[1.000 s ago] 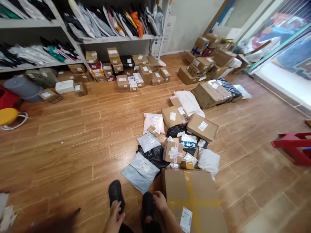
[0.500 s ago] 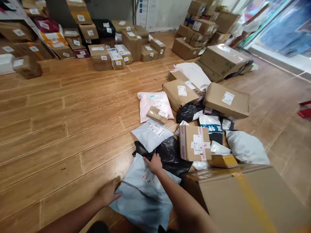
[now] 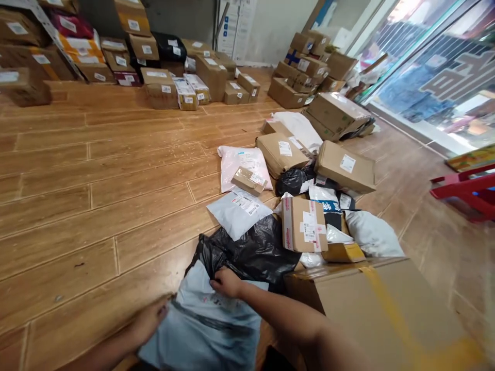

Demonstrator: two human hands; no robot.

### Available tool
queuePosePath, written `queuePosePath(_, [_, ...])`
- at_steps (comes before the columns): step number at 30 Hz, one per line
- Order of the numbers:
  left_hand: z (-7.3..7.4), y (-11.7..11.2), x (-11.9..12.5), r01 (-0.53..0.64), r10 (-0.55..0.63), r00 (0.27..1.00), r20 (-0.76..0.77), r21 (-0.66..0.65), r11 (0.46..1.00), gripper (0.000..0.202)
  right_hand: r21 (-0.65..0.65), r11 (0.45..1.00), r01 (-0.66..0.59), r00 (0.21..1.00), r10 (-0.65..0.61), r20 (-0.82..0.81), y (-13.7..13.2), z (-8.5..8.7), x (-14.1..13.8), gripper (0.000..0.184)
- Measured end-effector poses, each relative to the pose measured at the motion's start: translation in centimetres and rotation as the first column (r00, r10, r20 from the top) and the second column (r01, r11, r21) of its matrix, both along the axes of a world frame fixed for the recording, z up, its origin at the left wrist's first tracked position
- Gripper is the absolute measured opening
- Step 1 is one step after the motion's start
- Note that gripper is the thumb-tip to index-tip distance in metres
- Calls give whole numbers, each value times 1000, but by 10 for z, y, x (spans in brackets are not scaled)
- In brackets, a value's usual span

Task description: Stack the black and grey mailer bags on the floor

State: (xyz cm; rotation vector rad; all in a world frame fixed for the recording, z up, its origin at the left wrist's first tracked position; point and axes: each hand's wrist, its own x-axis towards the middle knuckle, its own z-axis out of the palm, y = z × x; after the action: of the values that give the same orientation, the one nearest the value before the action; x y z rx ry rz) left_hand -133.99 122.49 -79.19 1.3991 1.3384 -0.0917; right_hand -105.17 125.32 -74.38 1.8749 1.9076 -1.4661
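Both hands are on a pale grey-blue mailer bag point(image 3: 209, 330) lying on the wooden floor close in front of me. My right hand point(image 3: 226, 282) pinches the bag's far edge, fingers closed on it, right beside a black plastic parcel point(image 3: 251, 250). At the bag's left edge my left hand point(image 3: 152, 318) grips it; this hand is blurred. Beyond the black parcel lie a white mailer point(image 3: 237, 211), a taped small carton point(image 3: 303, 224) and a pink-white mailer point(image 3: 243, 165).
A large taped carton point(image 3: 386, 309) sits at my right. More cartons and bags are piled ahead point(image 3: 344, 167), along the back wall point(image 3: 162, 87) and near the glass front point(image 3: 309, 69). A red stool frame point(image 3: 464, 190) stands at the right. Bare floorboards point(image 3: 77, 196) stretch to the left.
The mailer bag has been drawn toward me, away from under the black parcel, with both hands now closed on its edges. The view also tilted up slightly.
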Motion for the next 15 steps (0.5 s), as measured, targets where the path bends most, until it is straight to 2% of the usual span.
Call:
queuePosePath(1, [0, 6, -14, -153, 152, 988, 19, 80, 985, 38, -22, 1000, 13, 1000, -13, -13, 2, -3, 5, 16])
queuePosePath(2, [1, 15, -28, -301, 304, 953, 6, 145, 942, 40, -44, 998, 39, 999, -39, -9, 5, -6, 12, 18])
queuePosePath(3, [4, 25, -43, -389, 400, 917, -2, 224, 894, 41, -63, 995, 73, 997, -73, 11, 7, -8, 21, 20])
queuePosePath(4, [8, 37, -56, -417, 441, 897, -13, 298, 859, 41, -74, 991, 112, 993, -109, 45, 10, -9, 30, 23])
queuePosePath(6, [20, 60, -77, -409, 480, 875, -71, 423, 808, 40, -71, 983, 170, 979, -160, 124, 11, -5, 48, 26])
queuePosePath(9, [39, 90, -94, -359, 506, 835, -218, 481, 800, 43, -72, 988, 136, 980, -123, 157, -1, 9, 63, 24])
queuePosePath(13, [54, 116, -89, -291, 435, 862, -261, 448, 846, 50, -235, 971, -48, 988, 81, 131, -25, 28, 75, 17])
queuePosePath(15, [56, 119, -78, -228, 426, 863, -271, 543, 808, 57, -276, 958, -77, 960, 146, 239, -33, 33, 85, 10])
